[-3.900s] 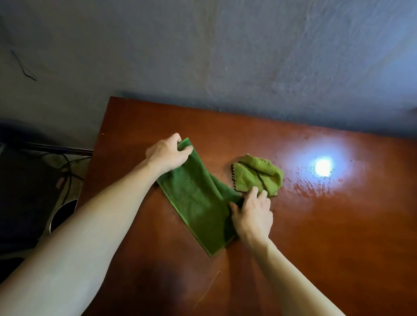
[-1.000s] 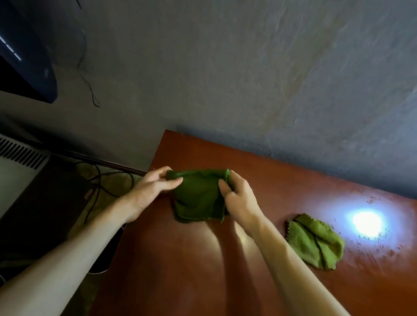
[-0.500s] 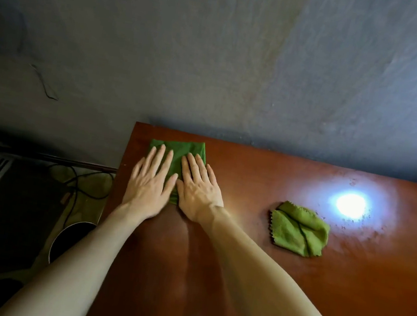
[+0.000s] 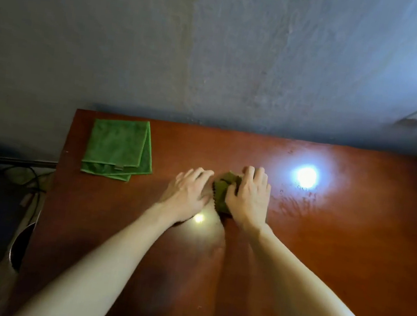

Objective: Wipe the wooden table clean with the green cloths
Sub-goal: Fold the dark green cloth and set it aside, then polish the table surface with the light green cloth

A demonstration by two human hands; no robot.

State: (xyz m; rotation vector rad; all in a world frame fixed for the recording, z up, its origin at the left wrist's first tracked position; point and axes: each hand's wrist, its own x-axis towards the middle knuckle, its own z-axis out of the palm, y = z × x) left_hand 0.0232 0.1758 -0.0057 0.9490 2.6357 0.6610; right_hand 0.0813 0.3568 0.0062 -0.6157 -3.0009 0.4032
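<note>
Wooden table (image 4: 335, 256) glossy; crumpled cloth (image 4: 220, 197) in right hand (image 4: 249, 201); folded cloth (image 4: 117, 149) flat

folded cloth (image 4: 119, 148) left of crumpled cloth (image 4: 220, 198)

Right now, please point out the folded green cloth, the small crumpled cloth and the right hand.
folded green cloth (image 4: 116, 145): head view, middle of its top layer.
small crumpled cloth (image 4: 220, 199): head view, the visible part between the hands.
right hand (image 4: 248, 199): head view, back of the hand.

Folded cloth (image 4: 119, 149) flat, crumpled cloth (image 4: 222, 197) central
</note>
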